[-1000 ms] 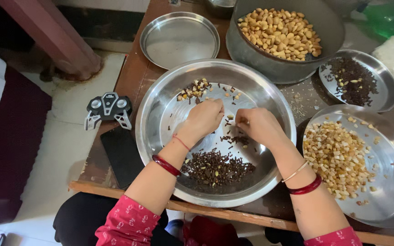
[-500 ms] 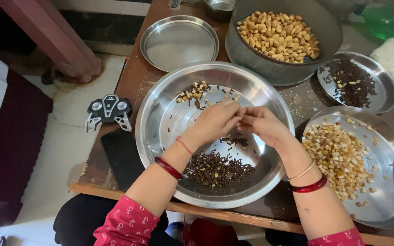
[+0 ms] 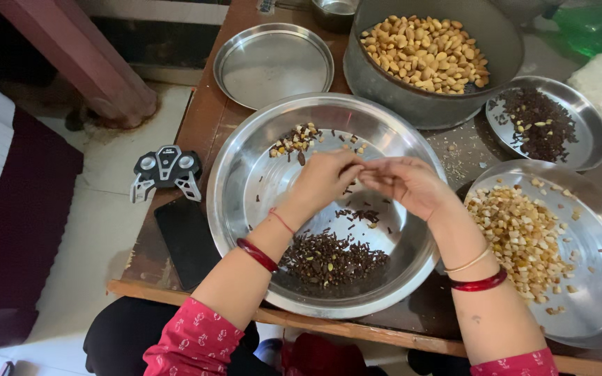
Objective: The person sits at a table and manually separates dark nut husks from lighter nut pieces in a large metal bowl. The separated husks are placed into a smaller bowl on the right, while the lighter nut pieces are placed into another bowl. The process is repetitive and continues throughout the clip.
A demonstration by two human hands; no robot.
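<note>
My left hand [image 3: 323, 178] and my right hand [image 3: 405, 184] meet fingertip to fingertip above the middle of a large steel bowl [image 3: 245, 188]. The left fingers are pinched together against the right fingertips. The right hand is turned partly palm-up. Whether either hand holds a small piece is hidden. Below the hands a heap of dark brown bits [image 3: 329, 257] lies at the bowl's near side. A small pile of pale and dark pieces [image 3: 297, 139] lies at its far side. Loose dark bits [image 3: 367, 216] are scattered between them.
Around the bowl on the wooden table [image 3: 196, 118] stand an empty steel plate [image 3: 273, 63], a grey pot of almonds [image 3: 423, 52], a plate of dark bits [image 3: 545, 122] and a plate of chopped pale nuts [image 3: 524, 233]. A black phone [image 3: 184, 237] and a toy remote [image 3: 166, 169] lie at the left edge.
Both hands have lifted off the bowl's bottom and come together. Their fingertips, apart a second ago, now touch, and the right hand has turned its palm upward.
</note>
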